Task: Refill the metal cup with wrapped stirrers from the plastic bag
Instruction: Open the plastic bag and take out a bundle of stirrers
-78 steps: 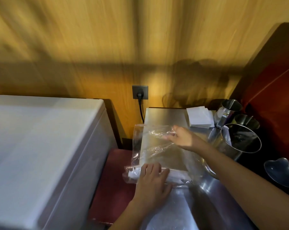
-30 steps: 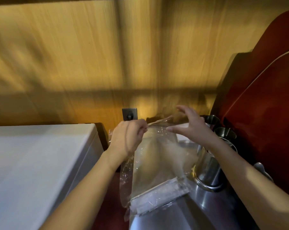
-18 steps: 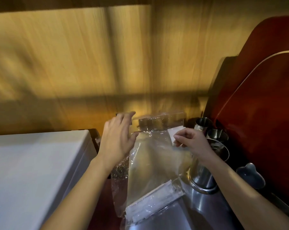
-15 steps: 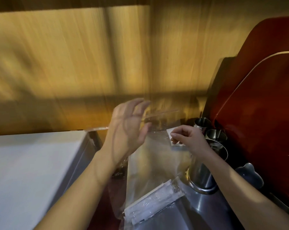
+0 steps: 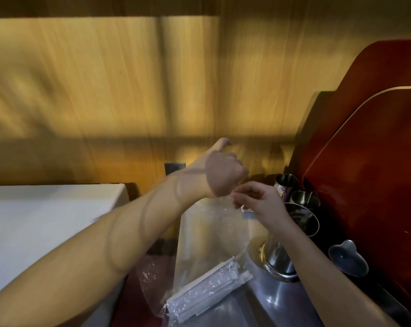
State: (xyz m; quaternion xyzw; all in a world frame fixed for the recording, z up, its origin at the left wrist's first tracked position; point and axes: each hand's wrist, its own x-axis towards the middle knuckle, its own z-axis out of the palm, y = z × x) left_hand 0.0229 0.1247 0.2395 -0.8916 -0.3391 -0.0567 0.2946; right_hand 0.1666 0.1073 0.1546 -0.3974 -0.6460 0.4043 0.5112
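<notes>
A clear plastic bag hangs upright over the steel counter. A bundle of white wrapped stirrers lies slanted in its bottom. My left hand and my right hand both pinch the bag's top edge, close together. Right of the bag stands a large metal cup, partly behind my right wrist. Two smaller metal cups stand behind it.
A white chest-like appliance fills the left. A wood-panelled wall with a grey socket is behind. A dark red chair back rises at the right, with a small heart-shaped metal dish below it.
The bag went from lying flat on the counter to hanging upright. My left hand let go briefly, then came back to the bag's top edge beside my right hand.
</notes>
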